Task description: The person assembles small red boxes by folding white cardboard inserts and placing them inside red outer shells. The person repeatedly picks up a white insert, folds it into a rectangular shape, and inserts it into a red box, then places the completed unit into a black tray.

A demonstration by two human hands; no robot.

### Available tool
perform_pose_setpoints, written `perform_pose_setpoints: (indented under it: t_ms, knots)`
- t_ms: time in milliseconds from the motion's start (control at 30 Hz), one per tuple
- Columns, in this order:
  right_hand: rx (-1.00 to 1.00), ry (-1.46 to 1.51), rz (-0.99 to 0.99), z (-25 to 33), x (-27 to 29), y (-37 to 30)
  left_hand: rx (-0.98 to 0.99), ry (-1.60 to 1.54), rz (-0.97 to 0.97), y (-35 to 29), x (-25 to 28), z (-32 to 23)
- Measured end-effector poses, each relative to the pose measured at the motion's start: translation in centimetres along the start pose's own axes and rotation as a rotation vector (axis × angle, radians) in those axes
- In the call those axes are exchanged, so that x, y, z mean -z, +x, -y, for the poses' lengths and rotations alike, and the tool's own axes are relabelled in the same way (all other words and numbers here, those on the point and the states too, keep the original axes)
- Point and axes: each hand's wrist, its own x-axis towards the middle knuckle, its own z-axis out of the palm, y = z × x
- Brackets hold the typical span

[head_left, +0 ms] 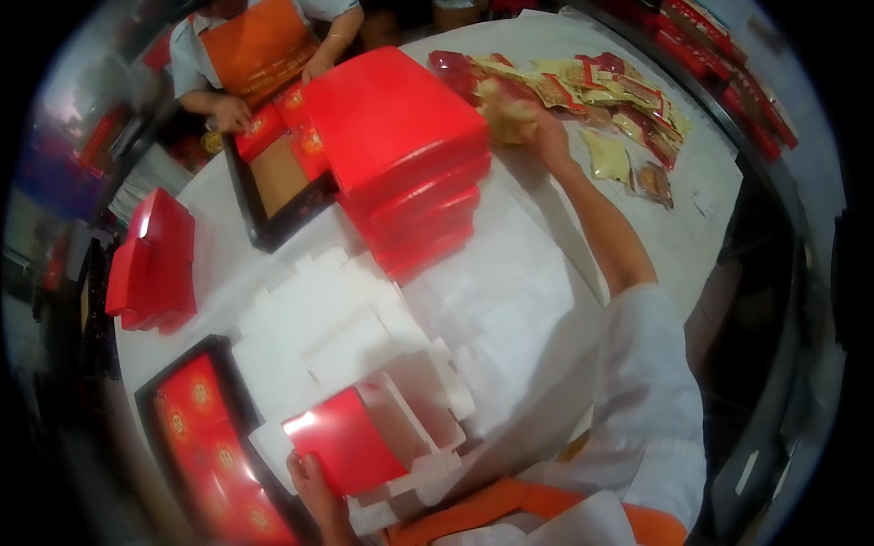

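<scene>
My left hand (312, 482) grips the near left edge of a small red carton (350, 441), its thumb on the red face. The carton's white inside shows on its right, and it rests on a spread of flat white carton blanks (314, 305). At the far side of the table, my right arm reaches out to a heap of food packets (628, 91). There my right hand (546, 141) has its fingers closed on a pale yellow packet (507, 111); its outline is blurred.
Tall stacked red boxes (401, 118) stand mid-table. Smaller red boxes (159, 264) sit at the left. A black-rimmed tray (146, 400) holds red patterned boxes. Opposite, a person in an orange apron (255, 50) has both hands at another black tray (266, 238) partly filled with red boxes.
</scene>
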Motion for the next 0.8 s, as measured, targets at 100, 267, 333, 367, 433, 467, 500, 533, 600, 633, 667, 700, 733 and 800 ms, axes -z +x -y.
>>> perform_pose_setpoints:
  t_ms: [100, 267, 333, 367, 433, 467, 500, 533, 600, 633, 667, 700, 733, 800]
  knots:
    - [-0.496, 0.863, -0.167, 0.2, 4.5, -3.5, 0.027, -0.068, 0.025, 0.0, 0.6, 0.6]
    - [-0.559, 1.315, -0.093, 9.9, 11.1, -15.5, -0.001, -0.299, 0.2, -1.1, 0.9, -0.4]
    - [-0.585, 1.288, -0.042, 15.1, 13.0, -19.3, 0.021, -0.248, 0.242, -1.3, 1.3, -0.6]
    - [-0.554, 1.335, -0.022, 17.6, 13.2, -20.8, -0.005, -0.254, 0.238, -1.5, 1.6, -0.5]
    - [-0.487, 1.399, -0.026, 22.1, 13.2, -23.0, -0.017, -0.231, 0.223, -1.9, 2.1, -0.2]
    - [-0.426, 1.354, -0.005, 23.5, 12.2, -23.5, -0.01, -0.202, 0.197, -2.2, 2.2, -0.1]
    - [-0.362, 1.305, 0.008, 24.7, 10.9, -24.1, -0.006, -0.175, 0.178, -2.5, 2.3, 0.1]
    - [-0.296, 1.258, 0.017, 25.9, 9.7, -24.8, -0.017, -0.176, 0.17, -3.0, 2.6, 0.3]
    - [-0.321, 1.278, 0.075, 28.8, 7.4, -25.1, -0.042, -0.184, 0.164, -3.8, 2.9, 0.3]
    - [-0.331, 1.287, 0.099, 29.9, 6.5, -25.3, -0.041, -0.168, 0.133, -4.0, 3.0, 0.4]
    - [-0.357, 1.254, 0.162, 30.7, 5.7, -25.8, -0.066, -0.189, 0.117, -4.3, 3.1, 0.7]
    - [-0.383, 1.219, 0.222, 31.3, 5.2, -26.4, -0.091, -0.21, 0.103, -4.5, 3.2, 1.3]
    - [-0.41, 1.181, 0.279, 31.7, 4.9, -26.8, -0.116, -0.229, 0.091, -4.6, 3.3, 1.8]
    - [-0.339, 1.146, 0.325, 32.3, 4.7, -28.1, -0.124, -0.255, 0.067, -4.8, 3.6, 3.0]
